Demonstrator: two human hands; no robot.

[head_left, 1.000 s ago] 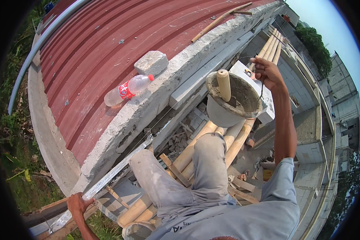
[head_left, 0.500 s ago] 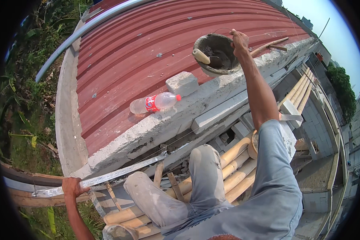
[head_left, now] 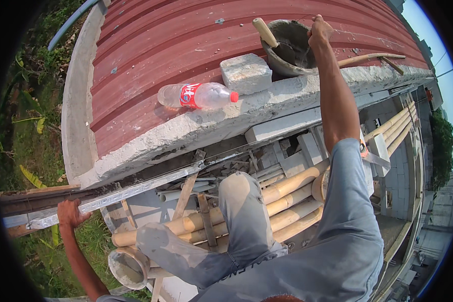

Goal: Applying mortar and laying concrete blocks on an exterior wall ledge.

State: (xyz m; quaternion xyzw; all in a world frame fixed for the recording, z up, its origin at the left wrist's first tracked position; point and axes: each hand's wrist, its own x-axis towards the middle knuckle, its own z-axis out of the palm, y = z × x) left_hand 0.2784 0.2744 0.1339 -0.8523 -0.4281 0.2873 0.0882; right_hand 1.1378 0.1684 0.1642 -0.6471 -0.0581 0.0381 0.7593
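My right hand (head_left: 319, 31) grips the handle of a mortar-caked bucket (head_left: 287, 65) at the top, just over the white concrete wall edge on the red roof. A wooden-handled tool (head_left: 264, 33) leans inside it. Left of the bucket a pale block (head_left: 245, 73) and a lying plastic bottle (head_left: 206, 95) with a red cap rest along that edge. My left hand (head_left: 71, 214) grips a long silver metal strip (head_left: 116, 196) near its left end.
Bamboo poles (head_left: 287, 206) lie under and beside my legs above rubble and pipes. Another bucket (head_left: 127, 267) is at lower left. The corrugated red roof (head_left: 151, 50) fills the top; greenery lies far left. A block-walled structure (head_left: 402, 186) drops away on the right.
My right hand has carried the bucket up and away from me, from above the poles to the roof beside the block. The view has shifted; my left hand stays on the metal strip.
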